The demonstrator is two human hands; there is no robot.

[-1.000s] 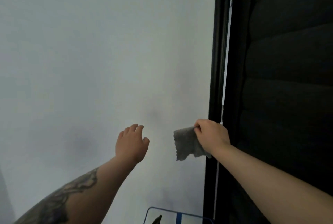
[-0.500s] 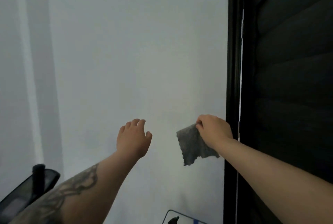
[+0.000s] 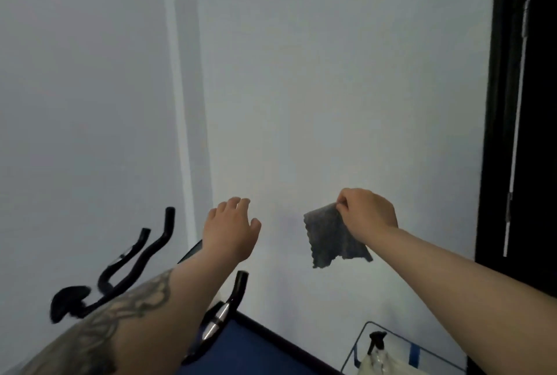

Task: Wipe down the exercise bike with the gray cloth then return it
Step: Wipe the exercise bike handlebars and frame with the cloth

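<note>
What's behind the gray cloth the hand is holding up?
Just plain white wall shows all around the gray cloth, which dangles from the right hand. The patch of wall right behind the cloth is covered, so it cannot be seen.

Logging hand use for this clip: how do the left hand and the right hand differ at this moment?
The right hand pinches the gray cloth by its top edge, so it hangs free; the left hand holds nothing. The right hand's fingers are curled shut; the left hand's are loosely spread. The left forearm is tattooed; the right forearm is bare. Both are raised, reaching forward toward the white wall.
</note>
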